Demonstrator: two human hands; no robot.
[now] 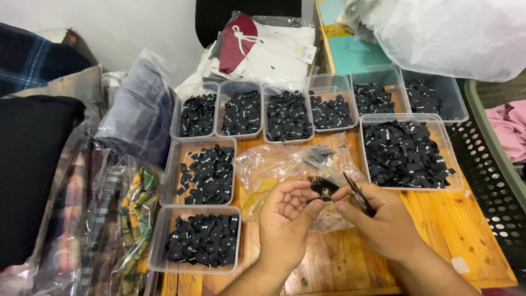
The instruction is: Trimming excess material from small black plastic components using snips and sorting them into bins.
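My left hand (285,222) and my right hand (381,219) meet over a wooden table (438,225), pinching a small black fabric label (322,189) between their fingertips. My right hand also grips a small pair of dark snips (357,195), the blades pointing up and left. Under the hands lies a crumpled clear plastic bag (285,164) with a few black labels inside. A large clear tray (406,151) heaped with black labels sits just behind my right hand.
Several clear trays of black labels line the back (287,115) and the left side (203,238). Bagged folded clothes (126,208) pile up on the left. A white plastic bag (455,33) sits at back right, a dark perforated basket (493,181) on the right.
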